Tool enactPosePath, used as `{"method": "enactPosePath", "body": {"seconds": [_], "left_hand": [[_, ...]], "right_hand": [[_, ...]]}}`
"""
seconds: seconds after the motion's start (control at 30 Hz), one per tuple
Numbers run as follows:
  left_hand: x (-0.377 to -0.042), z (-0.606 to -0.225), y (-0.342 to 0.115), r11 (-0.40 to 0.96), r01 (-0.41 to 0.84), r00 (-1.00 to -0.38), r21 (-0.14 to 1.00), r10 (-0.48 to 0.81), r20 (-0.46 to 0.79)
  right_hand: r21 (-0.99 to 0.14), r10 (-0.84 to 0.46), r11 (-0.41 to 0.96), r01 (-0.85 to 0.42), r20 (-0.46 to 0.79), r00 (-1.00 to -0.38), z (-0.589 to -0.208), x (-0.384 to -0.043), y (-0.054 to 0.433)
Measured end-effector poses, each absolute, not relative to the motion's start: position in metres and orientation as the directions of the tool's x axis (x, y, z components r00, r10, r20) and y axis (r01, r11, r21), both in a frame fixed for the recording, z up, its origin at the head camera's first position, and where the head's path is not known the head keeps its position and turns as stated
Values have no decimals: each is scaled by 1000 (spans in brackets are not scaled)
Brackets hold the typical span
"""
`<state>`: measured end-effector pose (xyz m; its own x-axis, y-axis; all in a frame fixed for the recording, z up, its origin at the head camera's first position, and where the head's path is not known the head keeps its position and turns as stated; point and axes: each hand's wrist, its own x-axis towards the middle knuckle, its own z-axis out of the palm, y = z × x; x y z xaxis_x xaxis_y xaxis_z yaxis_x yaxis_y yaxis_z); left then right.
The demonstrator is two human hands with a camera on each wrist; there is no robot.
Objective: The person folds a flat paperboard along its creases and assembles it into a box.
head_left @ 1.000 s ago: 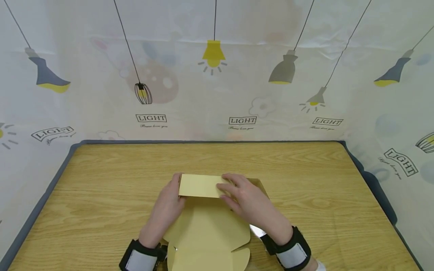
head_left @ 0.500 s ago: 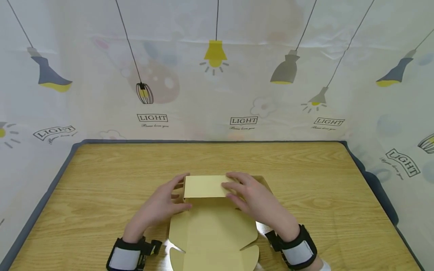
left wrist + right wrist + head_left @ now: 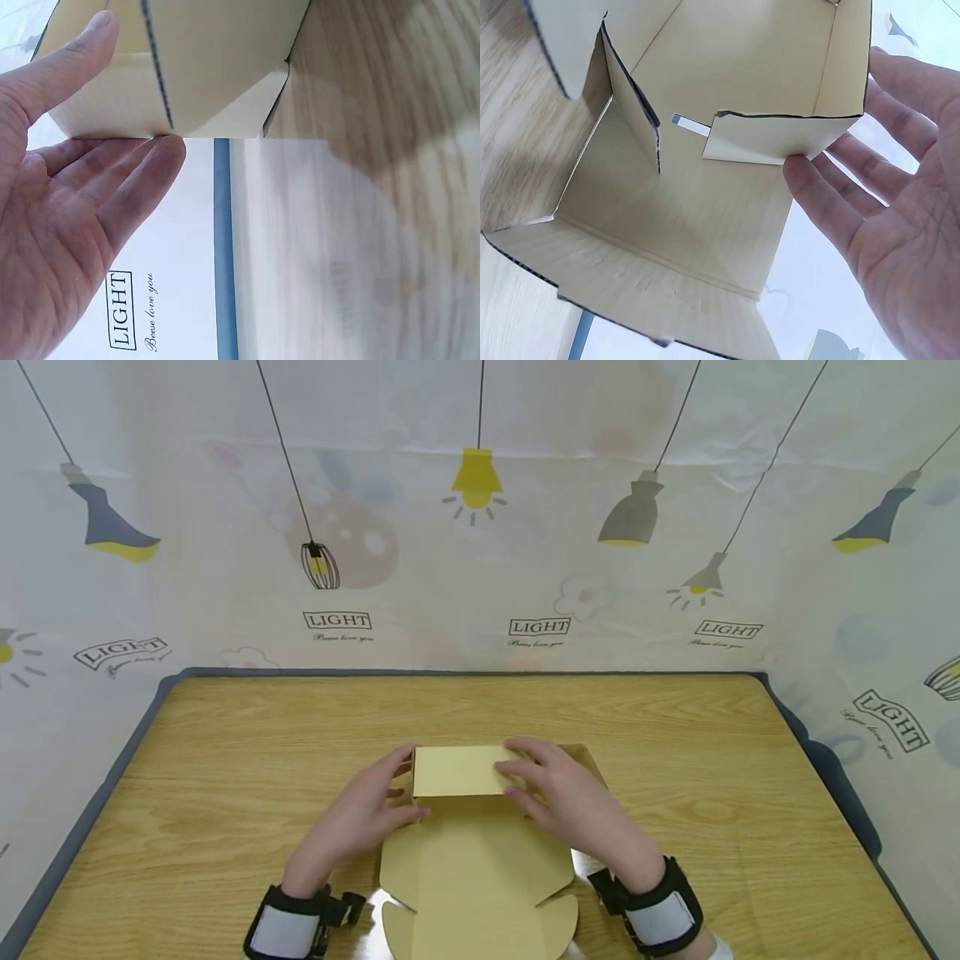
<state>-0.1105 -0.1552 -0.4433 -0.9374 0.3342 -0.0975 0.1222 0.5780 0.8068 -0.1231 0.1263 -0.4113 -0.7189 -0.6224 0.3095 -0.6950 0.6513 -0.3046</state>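
Observation:
A partly folded tan cardboard box [image 3: 487, 877] lies in front of me, its slotted flaps spread toward me. At its far end a folded wall [image 3: 457, 770] stands up with a flat top. My left hand [image 3: 360, 806] is at this wall's left end. In the left wrist view its fingers [image 3: 154, 169] lie nearly straight along the outer face, with the thumb spread apart in front. My right hand [image 3: 558, 789] holds the wall's right part, fingertips over the top and thumb in front. The right wrist view shows its index fingertip at the bottom edge of a folded flap [image 3: 757, 139].
The wood-grain table [image 3: 225, 752] extends around the box on both sides and behind it. A white cloth backdrop [image 3: 420, 560] printed with lamps rises behind the table. A side panel [image 3: 588, 764] of the box projects beyond my right hand.
My left hand has loosened from the wall's left end, its fingers and thumb spreading. The box has shifted slightly right, and my right hand has moved right with it.

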Motion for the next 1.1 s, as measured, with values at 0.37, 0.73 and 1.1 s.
{"method": "enactPosePath", "body": {"seconds": [0.37, 0.73, 1.1], "left_hand": [[-111, -442, -150, 630, 119, -962, 767, 264, -68], [-111, -439, -151, 621, 294, -946, 726, 299, 127], [-110, -440, -148, 619, 325, -940, 715, 294, 172]], "right_hand": [[-300, -607, 674, -675, 294, -738, -412, -125, 128], [-306, -592, 682, -664, 302, -748, -412, -126, 129], [-324, -583, 672, -666, 323, -746, -415, -128, 132]]}}
